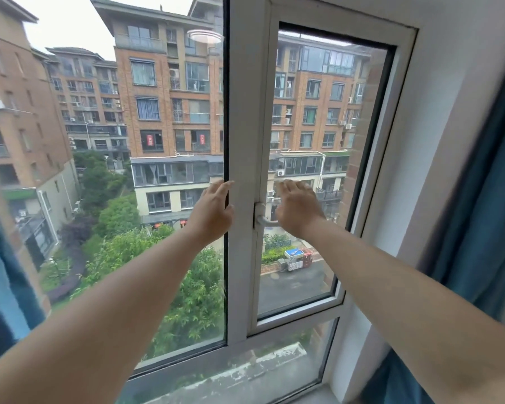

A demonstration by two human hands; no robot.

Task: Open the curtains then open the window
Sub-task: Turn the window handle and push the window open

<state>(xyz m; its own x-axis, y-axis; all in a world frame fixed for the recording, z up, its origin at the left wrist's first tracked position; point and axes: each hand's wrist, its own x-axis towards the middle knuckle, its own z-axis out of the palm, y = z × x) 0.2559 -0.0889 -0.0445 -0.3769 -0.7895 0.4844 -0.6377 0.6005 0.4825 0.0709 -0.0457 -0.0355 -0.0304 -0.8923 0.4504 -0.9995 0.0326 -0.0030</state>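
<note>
At the right half of the window (327, 170), a white-framed casement sash is seen shut, its white handle (260, 218) mounted on the sash's left edge. The right hand (296, 208) is spread flat just beside the handle, nothing held. The left hand (213, 212) is opened against the central mullion (239, 112). Blue curtains (478, 228) are drawn back to both sides.
</note>
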